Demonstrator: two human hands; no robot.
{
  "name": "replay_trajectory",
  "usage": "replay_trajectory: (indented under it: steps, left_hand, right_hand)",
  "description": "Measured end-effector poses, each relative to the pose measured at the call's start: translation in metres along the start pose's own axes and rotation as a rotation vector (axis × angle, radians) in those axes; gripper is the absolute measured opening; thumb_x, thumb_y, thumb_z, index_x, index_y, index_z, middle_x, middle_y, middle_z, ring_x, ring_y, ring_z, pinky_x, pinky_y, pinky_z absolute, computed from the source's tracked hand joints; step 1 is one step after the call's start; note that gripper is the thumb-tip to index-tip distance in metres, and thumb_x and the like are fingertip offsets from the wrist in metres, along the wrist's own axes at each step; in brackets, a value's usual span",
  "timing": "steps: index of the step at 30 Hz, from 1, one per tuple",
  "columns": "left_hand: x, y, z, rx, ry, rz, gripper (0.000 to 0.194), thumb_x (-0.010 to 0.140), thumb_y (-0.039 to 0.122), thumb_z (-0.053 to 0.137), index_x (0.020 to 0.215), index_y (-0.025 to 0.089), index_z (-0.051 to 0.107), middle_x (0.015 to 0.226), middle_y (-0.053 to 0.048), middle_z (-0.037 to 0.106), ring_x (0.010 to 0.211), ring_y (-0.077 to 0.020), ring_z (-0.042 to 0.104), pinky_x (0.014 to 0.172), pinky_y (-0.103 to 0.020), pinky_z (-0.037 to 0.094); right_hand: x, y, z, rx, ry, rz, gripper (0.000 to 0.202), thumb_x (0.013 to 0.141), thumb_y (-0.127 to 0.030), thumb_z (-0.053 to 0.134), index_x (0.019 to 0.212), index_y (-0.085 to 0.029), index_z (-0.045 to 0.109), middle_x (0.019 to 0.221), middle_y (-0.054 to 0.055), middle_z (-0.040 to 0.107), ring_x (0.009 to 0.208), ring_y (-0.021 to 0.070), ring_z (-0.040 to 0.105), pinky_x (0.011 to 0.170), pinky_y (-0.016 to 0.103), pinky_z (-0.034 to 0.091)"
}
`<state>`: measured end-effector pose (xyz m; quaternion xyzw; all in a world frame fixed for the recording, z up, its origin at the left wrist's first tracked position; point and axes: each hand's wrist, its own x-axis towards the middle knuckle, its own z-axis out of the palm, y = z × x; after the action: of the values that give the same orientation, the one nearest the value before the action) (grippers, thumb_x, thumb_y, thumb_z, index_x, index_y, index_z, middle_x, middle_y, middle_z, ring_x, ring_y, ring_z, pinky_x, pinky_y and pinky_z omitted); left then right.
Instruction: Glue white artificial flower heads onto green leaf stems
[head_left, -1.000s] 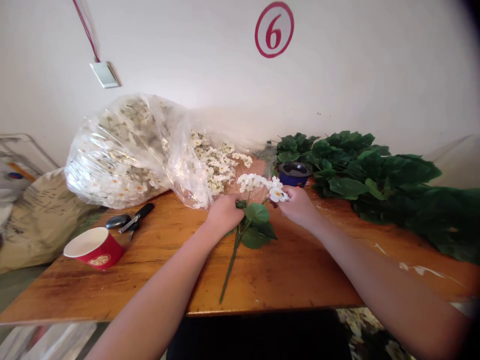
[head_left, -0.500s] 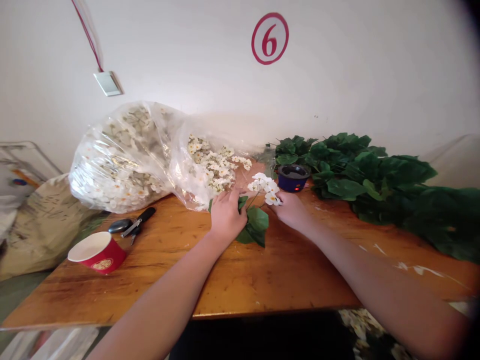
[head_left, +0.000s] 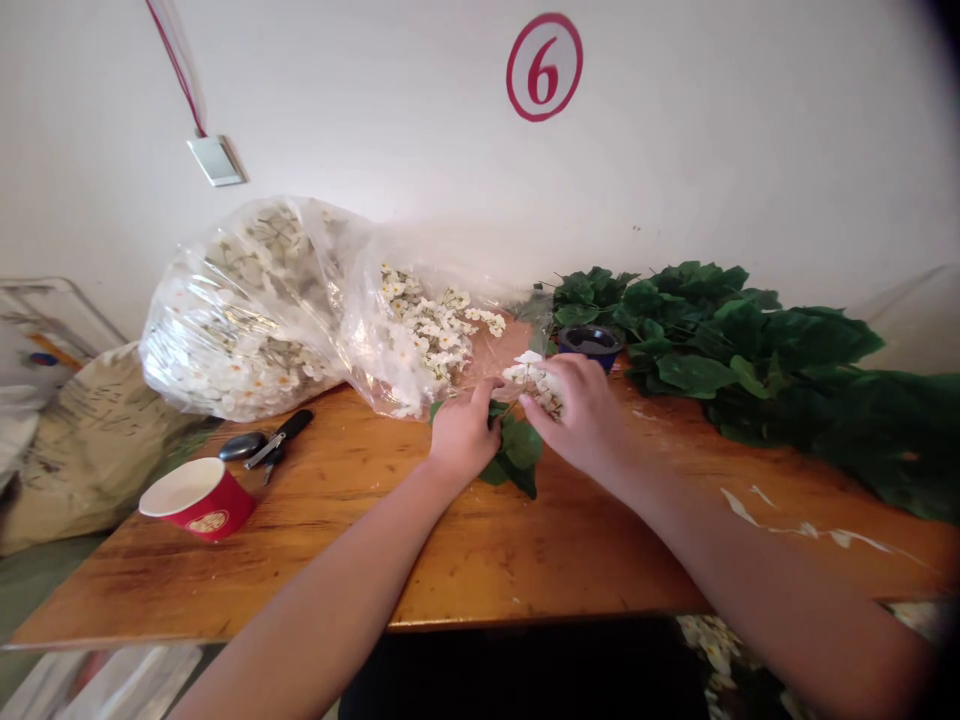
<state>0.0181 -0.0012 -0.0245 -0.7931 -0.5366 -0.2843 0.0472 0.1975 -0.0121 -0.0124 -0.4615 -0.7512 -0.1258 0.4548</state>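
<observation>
Around a stem with green leaves (head_left: 519,447), my left hand (head_left: 463,432) is closed above the middle of the wooden table. White blossoms (head_left: 541,388) show between the hands, and my right hand (head_left: 577,412) has its fingers wrapped round them from the right. The thin stems run from the blossoms toward my left hand; where they meet the leaf stem is hidden by the fingers. Just behind my right hand stands a dark blue pot (head_left: 592,345), partly covered by it.
A clear plastic bag (head_left: 247,310) of white flowers lies back left. Green leaves (head_left: 720,330) are heaped at the right. A red paper cup (head_left: 206,500) and black-handled clippers (head_left: 283,437) sit on the wooden table (head_left: 315,540) at the left.
My right hand has moved up and over the white blossoms, now gripping them and covering part of the pot. The blossoms have turned and face away. My left hand keeps its hold on the leaves.
</observation>
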Motion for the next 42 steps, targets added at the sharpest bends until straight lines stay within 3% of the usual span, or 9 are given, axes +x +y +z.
replay_trajectory:
  steps: [4, 10, 13, 18, 23, 26, 31, 37, 42]
  left_hand:
    - [-0.001, 0.0, 0.0, -0.021, -0.012, -0.017, 0.053, 0.078, 0.023, 0.06, 0.13, 0.023, 0.046, 0.095, -0.007, 0.07, 0.083, -0.0255, 0.066, 0.078, -0.035, 0.048]
    - [0.001, 0.0, -0.001, -0.143, -0.002, 0.019, 0.063, 0.072, 0.018, 0.063, 0.132, 0.021, 0.043, 0.09, -0.004, 0.07, 0.082, -0.0241, 0.065, 0.089, -0.038, 0.044]
    - [0.003, -0.002, -0.003, -0.253, -0.014, 0.029, 0.065, 0.07, 0.016, 0.063, 0.131, 0.022, 0.043, 0.086, -0.003, 0.068, 0.081, -0.0219, 0.064, 0.086, -0.036, 0.044]
    - [0.008, -0.011, -0.009, -0.676, -0.125, -0.035, 0.069, 0.063, 0.016, 0.07, 0.128, 0.023, 0.046, 0.077, 0.002, 0.062, 0.07, -0.0141, 0.057, 0.067, -0.025, 0.042]
    - [0.017, -0.021, -0.008, -1.137, -0.208, -0.205, 0.052, 0.064, 0.016, 0.066, 0.114, 0.019, 0.053, 0.075, 0.003, 0.061, 0.066, -0.0109, 0.056, 0.064, -0.023, 0.042]
    - [0.022, -0.024, -0.007, -1.271, -0.212, -0.308, 0.045, 0.061, 0.015, 0.065, 0.106, 0.018, 0.057, 0.074, 0.002, 0.063, 0.068, -0.0124, 0.059, 0.066, -0.024, 0.044]
    - [0.025, -0.025, -0.008, -1.242, -0.195, -0.368, 0.05, 0.056, 0.011, 0.071, 0.103, 0.016, 0.057, 0.067, 0.006, 0.06, 0.059, -0.0089, 0.056, 0.065, -0.023, 0.045]
    - [0.022, -0.029, 0.005, -1.018, -0.103, -0.35, 0.049, 0.058, 0.013, 0.075, 0.103, 0.017, 0.057, 0.066, 0.007, 0.055, 0.056, -0.0075, 0.053, 0.059, -0.021, 0.043]
    - [0.018, -0.033, 0.014, -0.845, -0.06, -0.299, 0.047, 0.06, 0.016, 0.076, 0.104, 0.019, 0.058, 0.07, 0.006, 0.055, 0.058, -0.0077, 0.052, 0.056, -0.02, 0.04]
  right_hand:
    - [-0.005, -0.007, 0.011, 0.072, -0.187, -0.097, 0.035, 0.087, -0.028, 0.058, 0.121, -0.021, 0.058, 0.114, 0.011, 0.062, 0.108, 0.0265, 0.055, 0.095, 0.042, 0.045]
    - [-0.008, 0.001, 0.024, 0.056, -0.266, -0.113, 0.012, 0.086, -0.019, 0.058, 0.094, -0.018, 0.067, 0.097, 0.008, 0.068, 0.097, 0.0228, 0.059, 0.087, 0.036, 0.047]
    - [-0.007, 0.001, 0.022, -0.002, -0.275, -0.143, 0.011, 0.086, -0.018, 0.057, 0.088, -0.018, 0.067, 0.093, 0.007, 0.068, 0.093, 0.022, 0.058, 0.084, 0.035, 0.045]
    - [-0.008, -0.001, 0.018, -0.122, -0.297, -0.162, 0.009, 0.083, -0.019, 0.057, 0.081, -0.018, 0.066, 0.089, 0.007, 0.067, 0.09, 0.0222, 0.058, 0.08, 0.034, 0.042]
    - [-0.009, 0.001, 0.019, -0.194, -0.335, -0.128, 0.011, 0.083, -0.023, 0.057, 0.077, -0.018, 0.065, 0.085, 0.007, 0.066, 0.089, 0.022, 0.058, 0.078, 0.033, 0.04]
    - [-0.01, 0.001, 0.019, -0.207, -0.343, -0.114, 0.011, 0.082, -0.023, 0.057, 0.074, -0.018, 0.064, 0.082, 0.006, 0.065, 0.088, 0.0221, 0.058, 0.078, 0.034, 0.04]
    - [-0.01, 0.001, 0.019, -0.212, -0.336, -0.082, 0.01, 0.081, -0.021, 0.057, 0.074, -0.019, 0.063, 0.084, 0.007, 0.066, 0.085, 0.0227, 0.058, 0.073, 0.034, 0.04]
    - [-0.011, 0.003, 0.022, -0.208, -0.355, -0.048, 0.007, 0.079, -0.022, 0.057, 0.074, -0.019, 0.061, 0.083, 0.008, 0.066, 0.085, 0.0236, 0.057, 0.073, 0.034, 0.041]
    - [-0.011, -0.002, 0.019, -0.105, -0.251, -0.033, 0.019, 0.079, -0.018, 0.056, 0.097, -0.018, 0.062, 0.096, 0.009, 0.065, 0.094, 0.0253, 0.056, 0.079, 0.036, 0.043]
